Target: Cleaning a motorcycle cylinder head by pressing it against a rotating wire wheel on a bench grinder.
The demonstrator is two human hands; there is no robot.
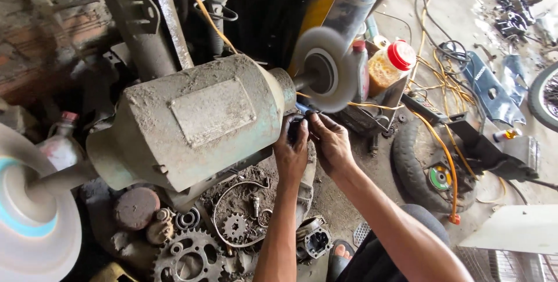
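A small dark part [295, 126] was held up just below the spinning buffing wheel [325, 68], at the rt end of the grinder motor [192, 120]. Both hands were clamped on it together: left hand [290, 153] underneath, right hand [330, 142] pinching from the side. The step looked like buffing, w/ the part close to the wheel's lower edge; contact couldn't be told. Next move, by judgement, called for a firm grip and light steady pressure, fingers kept off the wheel. The part was mostly hidden, black, shape unclear. Below lay sprockets [189, 256] and dirt; a red-capped jar [392, 64] stood behind the wheel.
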